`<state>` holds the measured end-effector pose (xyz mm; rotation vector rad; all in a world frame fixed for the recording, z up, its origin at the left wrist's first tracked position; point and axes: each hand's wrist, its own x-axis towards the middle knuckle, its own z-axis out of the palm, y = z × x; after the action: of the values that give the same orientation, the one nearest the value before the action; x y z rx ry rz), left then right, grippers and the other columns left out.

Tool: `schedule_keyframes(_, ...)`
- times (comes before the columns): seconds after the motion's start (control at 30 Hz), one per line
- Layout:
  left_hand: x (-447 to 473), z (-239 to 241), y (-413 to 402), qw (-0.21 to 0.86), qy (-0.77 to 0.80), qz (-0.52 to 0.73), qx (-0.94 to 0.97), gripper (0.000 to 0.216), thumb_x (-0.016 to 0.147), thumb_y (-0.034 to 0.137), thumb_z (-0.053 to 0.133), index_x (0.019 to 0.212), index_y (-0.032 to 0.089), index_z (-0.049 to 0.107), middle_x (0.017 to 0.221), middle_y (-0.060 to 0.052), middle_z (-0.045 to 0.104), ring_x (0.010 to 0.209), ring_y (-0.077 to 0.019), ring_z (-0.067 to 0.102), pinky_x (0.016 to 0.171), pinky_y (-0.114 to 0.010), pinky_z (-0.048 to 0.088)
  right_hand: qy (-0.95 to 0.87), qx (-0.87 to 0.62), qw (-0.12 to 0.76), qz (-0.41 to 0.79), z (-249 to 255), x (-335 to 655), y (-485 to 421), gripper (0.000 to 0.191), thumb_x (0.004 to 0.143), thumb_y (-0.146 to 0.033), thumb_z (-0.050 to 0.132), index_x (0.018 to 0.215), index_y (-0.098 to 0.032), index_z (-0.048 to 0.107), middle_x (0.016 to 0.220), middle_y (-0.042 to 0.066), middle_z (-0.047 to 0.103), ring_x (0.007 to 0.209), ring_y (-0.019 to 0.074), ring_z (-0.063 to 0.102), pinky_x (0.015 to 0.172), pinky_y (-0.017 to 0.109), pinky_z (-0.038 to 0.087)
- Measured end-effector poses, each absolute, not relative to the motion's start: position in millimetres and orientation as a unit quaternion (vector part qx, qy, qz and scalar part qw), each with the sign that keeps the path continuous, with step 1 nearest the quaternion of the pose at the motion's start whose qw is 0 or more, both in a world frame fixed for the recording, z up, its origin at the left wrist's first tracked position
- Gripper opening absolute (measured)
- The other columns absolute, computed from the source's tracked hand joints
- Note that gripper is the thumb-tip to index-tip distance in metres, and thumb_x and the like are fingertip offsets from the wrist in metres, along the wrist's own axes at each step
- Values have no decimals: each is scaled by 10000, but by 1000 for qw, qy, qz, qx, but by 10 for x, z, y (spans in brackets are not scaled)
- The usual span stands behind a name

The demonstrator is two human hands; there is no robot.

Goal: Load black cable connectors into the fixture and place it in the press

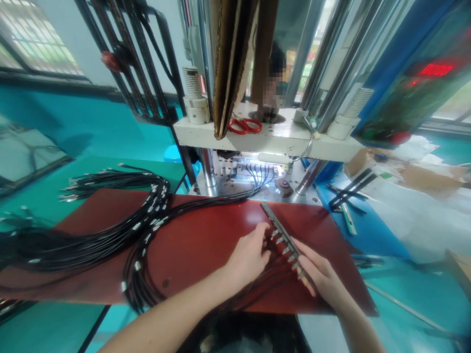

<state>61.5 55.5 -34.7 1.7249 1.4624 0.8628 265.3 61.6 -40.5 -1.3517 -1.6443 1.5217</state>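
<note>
A narrow dark metal bar (276, 224) is tilted over the red-brown board (198, 245), with several small metal connectors (286, 250) along its lower left side. My right hand (324, 274) grips the bar's near end, fingers along its edge. Close to the connectors is my left hand (248, 255), its fingers curled; whatever lies between them is hidden. Dark cables (268, 279) run from the connectors down toward me, partly blurred. Left of my hands, a thick bundle of black cables (147, 230) with white tags lies looped on the board.
Behind the board stands a press with a white plate (221, 139), where thin cables enter a lit metal mold (253, 171). Red-handled scissors (245, 126) rest on the plate. To the right are a cutter (349, 219), dark tools and white sheeting (423, 211). A red digital display (437, 69) glows above.
</note>
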Motion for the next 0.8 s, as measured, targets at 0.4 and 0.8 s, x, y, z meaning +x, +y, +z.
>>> schedule_keyframes(0.4, 692, -106, 278, 39, 602, 69, 795, 428, 781, 33, 278, 1162, 113, 455, 867, -160, 573, 809, -267, 544, 729, -439, 409, -613, -497, 255, 558, -448, 2670, 607, 580, 839, -477, 404, 1326, -168, 344, 495, -54, 484, 346, 76, 404, 347, 195, 339)
schedule_keyframes(0.8, 411, -57, 445, 446, 548, 306, 638, 179, 762, 197, 405, 887, 198, 534, 568, 20, 536, 557, -131, 504, 571, -231, 353, -603, -497, 261, 567, -440, 2674, 608, 562, 843, -463, 394, 1312, -156, 360, 486, -49, 487, 341, 74, 397, 323, 185, 321)
